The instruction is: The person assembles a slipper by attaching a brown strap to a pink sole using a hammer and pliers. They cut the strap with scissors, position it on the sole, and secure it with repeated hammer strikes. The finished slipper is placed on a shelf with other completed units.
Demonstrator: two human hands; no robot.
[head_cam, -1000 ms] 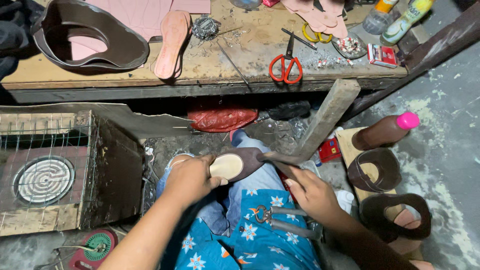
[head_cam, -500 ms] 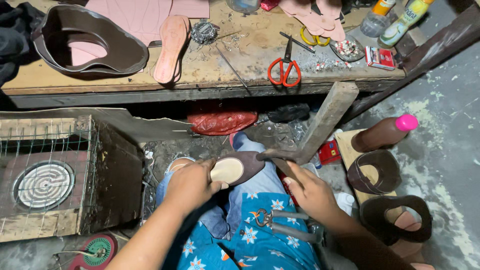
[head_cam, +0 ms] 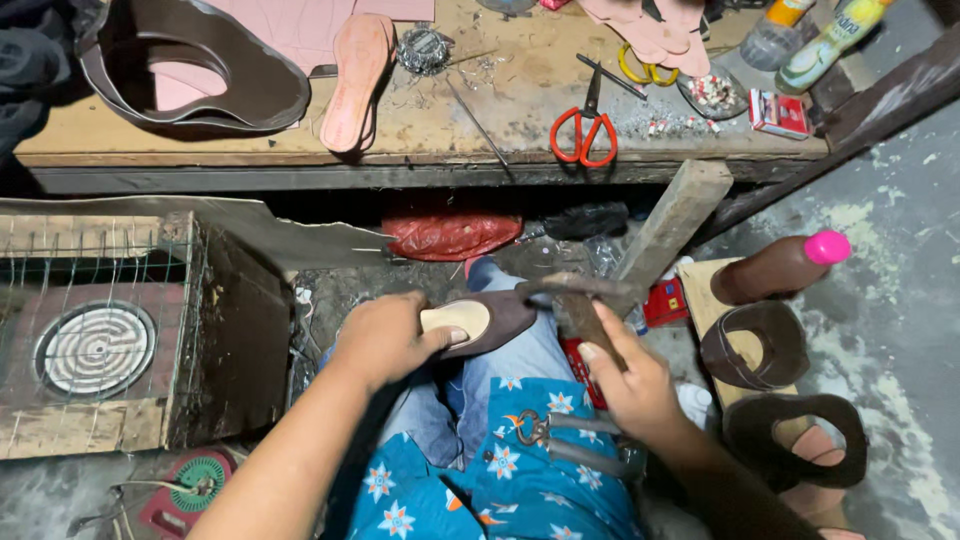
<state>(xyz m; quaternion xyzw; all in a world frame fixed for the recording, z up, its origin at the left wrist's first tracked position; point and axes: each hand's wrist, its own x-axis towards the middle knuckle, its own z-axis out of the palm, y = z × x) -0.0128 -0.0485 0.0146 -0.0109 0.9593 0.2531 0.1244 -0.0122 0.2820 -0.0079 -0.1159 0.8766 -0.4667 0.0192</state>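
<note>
Gripping the brown shoe (head_cam: 490,322) on our lap, our left hand (head_cam: 385,338) fingers clamp it; our right hand (head_cam: 630,385) fingers clasp a hammer (head_cam: 572,296), near the worktop (head_cam: 500,110).

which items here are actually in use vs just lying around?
In use:
- left hand gripping the brown shoe on the lap
- right hand holding the hammer at the shoe's toe

Lying about:
- orange scissors on the bench
- pink sole
- pliers on the lap
- bottle with a pink cap
- coil heater
</note>
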